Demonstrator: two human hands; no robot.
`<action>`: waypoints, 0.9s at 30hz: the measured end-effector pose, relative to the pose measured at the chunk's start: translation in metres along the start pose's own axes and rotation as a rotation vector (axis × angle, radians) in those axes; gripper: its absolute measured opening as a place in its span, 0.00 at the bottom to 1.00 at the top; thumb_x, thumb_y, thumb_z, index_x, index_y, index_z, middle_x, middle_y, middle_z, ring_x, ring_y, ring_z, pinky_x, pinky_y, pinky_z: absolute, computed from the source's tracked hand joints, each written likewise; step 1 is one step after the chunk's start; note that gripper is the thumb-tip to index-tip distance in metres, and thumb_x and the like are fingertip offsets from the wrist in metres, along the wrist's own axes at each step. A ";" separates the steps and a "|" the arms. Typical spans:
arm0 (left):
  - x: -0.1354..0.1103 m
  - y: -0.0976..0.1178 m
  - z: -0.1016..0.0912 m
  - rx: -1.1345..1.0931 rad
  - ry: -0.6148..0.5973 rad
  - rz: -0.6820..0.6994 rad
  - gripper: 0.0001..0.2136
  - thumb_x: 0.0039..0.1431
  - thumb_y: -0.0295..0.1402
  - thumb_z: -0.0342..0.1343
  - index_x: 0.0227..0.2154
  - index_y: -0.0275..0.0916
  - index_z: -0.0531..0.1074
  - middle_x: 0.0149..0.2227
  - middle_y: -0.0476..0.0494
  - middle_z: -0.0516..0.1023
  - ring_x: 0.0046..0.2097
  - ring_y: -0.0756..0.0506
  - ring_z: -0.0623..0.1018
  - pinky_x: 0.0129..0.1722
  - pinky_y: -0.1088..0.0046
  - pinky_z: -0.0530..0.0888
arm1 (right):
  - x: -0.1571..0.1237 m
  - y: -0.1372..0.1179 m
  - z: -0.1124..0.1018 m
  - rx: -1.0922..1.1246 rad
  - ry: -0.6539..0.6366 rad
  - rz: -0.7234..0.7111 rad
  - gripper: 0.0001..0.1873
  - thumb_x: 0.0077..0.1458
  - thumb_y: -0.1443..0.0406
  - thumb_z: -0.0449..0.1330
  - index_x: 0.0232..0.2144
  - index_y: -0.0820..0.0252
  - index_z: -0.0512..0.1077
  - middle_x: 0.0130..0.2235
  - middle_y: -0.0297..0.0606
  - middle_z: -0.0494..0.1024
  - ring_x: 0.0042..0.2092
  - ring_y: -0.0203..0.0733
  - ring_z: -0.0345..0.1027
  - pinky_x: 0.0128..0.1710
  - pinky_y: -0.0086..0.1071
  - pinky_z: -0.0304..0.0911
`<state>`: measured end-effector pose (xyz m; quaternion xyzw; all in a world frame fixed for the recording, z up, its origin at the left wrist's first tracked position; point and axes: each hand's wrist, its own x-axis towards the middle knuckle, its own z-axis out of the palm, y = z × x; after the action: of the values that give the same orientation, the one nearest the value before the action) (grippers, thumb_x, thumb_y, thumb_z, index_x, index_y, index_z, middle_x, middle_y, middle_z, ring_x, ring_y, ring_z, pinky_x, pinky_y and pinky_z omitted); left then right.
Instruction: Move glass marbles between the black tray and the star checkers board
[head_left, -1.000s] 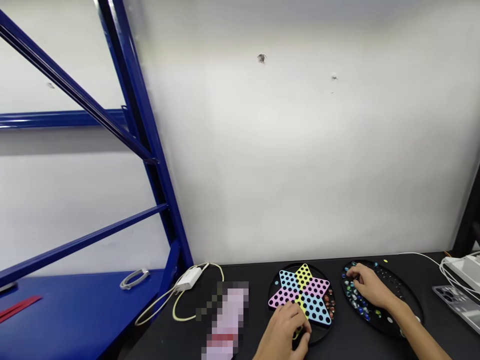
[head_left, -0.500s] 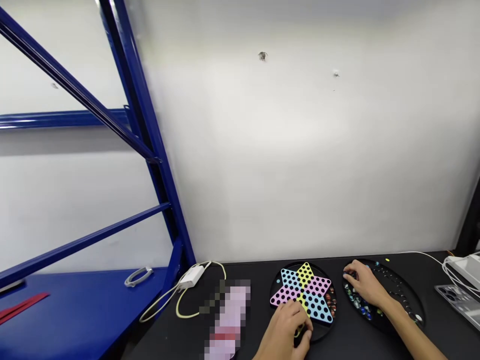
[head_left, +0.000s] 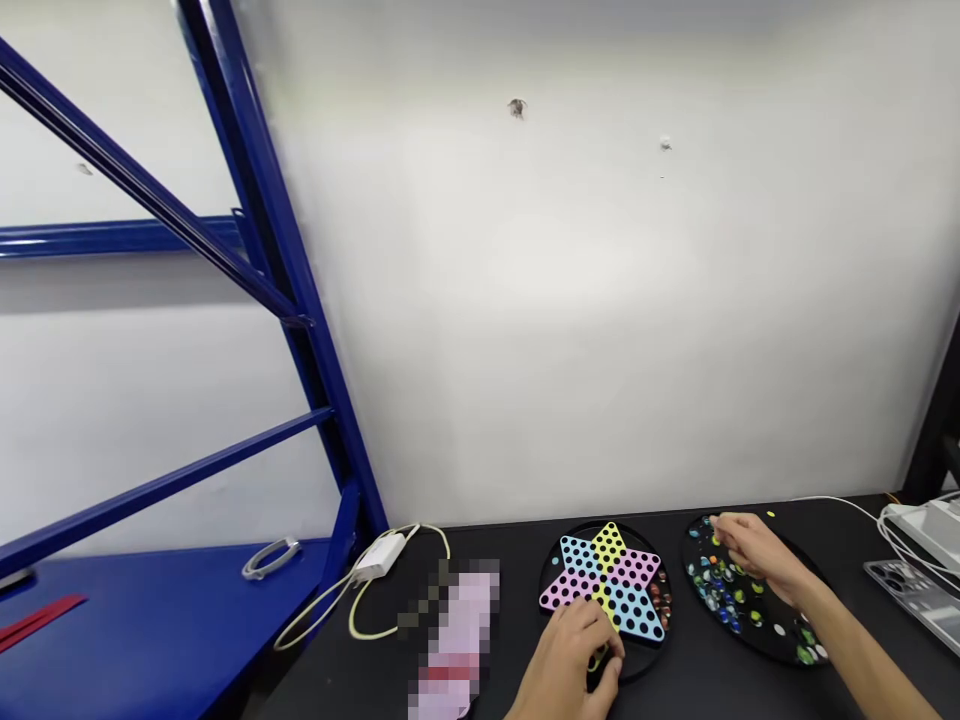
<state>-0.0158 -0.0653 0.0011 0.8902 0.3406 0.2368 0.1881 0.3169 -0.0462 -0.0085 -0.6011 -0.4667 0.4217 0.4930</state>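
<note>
Marbles (head_left: 724, 600) more exposed than before, right hand (head_left: 759, 550) now farther right, its grip impossible to tell.

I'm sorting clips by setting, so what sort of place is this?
Probably a workshop or storage room, though I can't be certain: a blue metal frame stands beside a black table, with a plain white wall behind.

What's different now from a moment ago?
The right hand has shifted rightward over the round tray, so more marbles show; whether it picked one up is unclear. The left hand stays at the star board's near end; tray and board look unmoved.
</note>
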 end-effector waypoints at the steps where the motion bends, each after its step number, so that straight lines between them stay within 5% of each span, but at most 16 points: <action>1: 0.000 0.000 0.000 -0.002 0.000 -0.002 0.10 0.50 0.19 0.55 0.31 0.42 0.69 0.38 0.50 0.76 0.42 0.46 0.74 0.45 0.70 0.68 | -0.003 0.002 0.001 -0.183 -0.010 -0.032 0.20 0.51 0.52 0.61 0.19 0.56 0.59 0.20 0.27 0.58 0.21 0.31 0.48 0.21 0.28 0.46; 4: 0.000 -0.001 0.001 -0.004 -0.009 0.000 0.10 0.49 0.19 0.56 0.31 0.42 0.69 0.38 0.50 0.76 0.42 0.46 0.74 0.46 0.70 0.68 | -0.013 0.011 0.000 -0.696 0.004 -0.092 0.17 0.52 0.55 0.59 0.19 0.56 0.62 0.24 0.33 0.69 0.27 0.37 0.61 0.28 0.30 0.53; 7: 0.001 0.001 0.001 -0.011 -0.018 -0.011 0.10 0.51 0.20 0.55 0.31 0.42 0.69 0.38 0.50 0.76 0.42 0.46 0.74 0.46 0.70 0.68 | -0.021 0.015 -0.002 -0.937 -0.011 -0.041 0.10 0.54 0.57 0.56 0.26 0.56 0.69 0.31 0.37 0.76 0.32 0.42 0.67 0.31 0.32 0.55; 17: 0.001 0.000 0.001 -0.009 -0.030 -0.026 0.09 0.52 0.20 0.55 0.31 0.42 0.69 0.38 0.49 0.75 0.42 0.46 0.73 0.45 0.70 0.68 | -0.026 0.014 0.008 -0.982 -0.074 -0.055 0.05 0.53 0.61 0.57 0.30 0.55 0.70 0.35 0.37 0.77 0.37 0.45 0.70 0.36 0.33 0.57; 22: 0.001 0.002 0.000 -0.006 -0.024 -0.010 0.09 0.52 0.20 0.55 0.31 0.42 0.69 0.37 0.49 0.75 0.41 0.46 0.73 0.45 0.69 0.68 | -0.022 0.008 0.008 -0.576 -0.091 -0.125 0.16 0.55 0.52 0.57 0.24 0.56 0.63 0.26 0.31 0.69 0.28 0.38 0.61 0.29 0.30 0.56; 27: 0.001 0.004 -0.002 0.005 -0.027 -0.018 0.08 0.53 0.21 0.55 0.31 0.42 0.69 0.37 0.49 0.75 0.41 0.46 0.73 0.45 0.69 0.68 | -0.021 -0.016 -0.005 0.332 -0.086 0.048 0.16 0.53 0.51 0.58 0.27 0.55 0.62 0.23 0.24 0.60 0.17 0.27 0.41 0.17 0.26 0.42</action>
<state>-0.0137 -0.0668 0.0048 0.8906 0.3466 0.2223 0.1928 0.3151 -0.0670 0.0088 -0.5040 -0.3968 0.5297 0.5549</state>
